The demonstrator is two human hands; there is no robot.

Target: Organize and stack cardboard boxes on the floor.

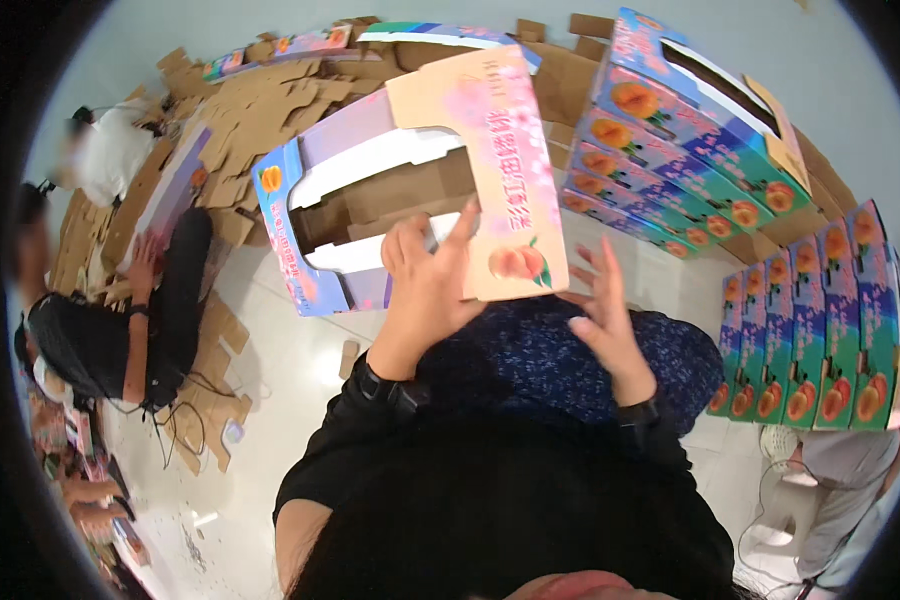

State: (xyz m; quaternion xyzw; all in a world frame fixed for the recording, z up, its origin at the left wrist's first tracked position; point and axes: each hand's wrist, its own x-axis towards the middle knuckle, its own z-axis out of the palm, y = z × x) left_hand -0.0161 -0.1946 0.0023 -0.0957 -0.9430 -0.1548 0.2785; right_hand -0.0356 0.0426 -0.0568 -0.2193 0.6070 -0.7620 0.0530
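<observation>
A printed cardboard fruit box point(515, 190) is tilted in front of me, with peach pictures on peach-coloured and blue end panels. Its top has a large cut-out with white flaps, and the bare brown inside shows through. My left hand point(425, 285) grips the near edge of the box, its fingers over the rim of the cut-out. Beside the box's lower right corner is my right hand point(610, 325), open with its fingers spread. Whether a fingertip touches the corner I cannot tell.
Two groups of folded boxes are at the right: one stack point(670, 140) farther off, another row point(810, 330) nearer. Flat cardboard pieces point(260, 110) cover the far left floor. A person in black point(100, 345) sits at left, handling cardboard; other people show at both edges.
</observation>
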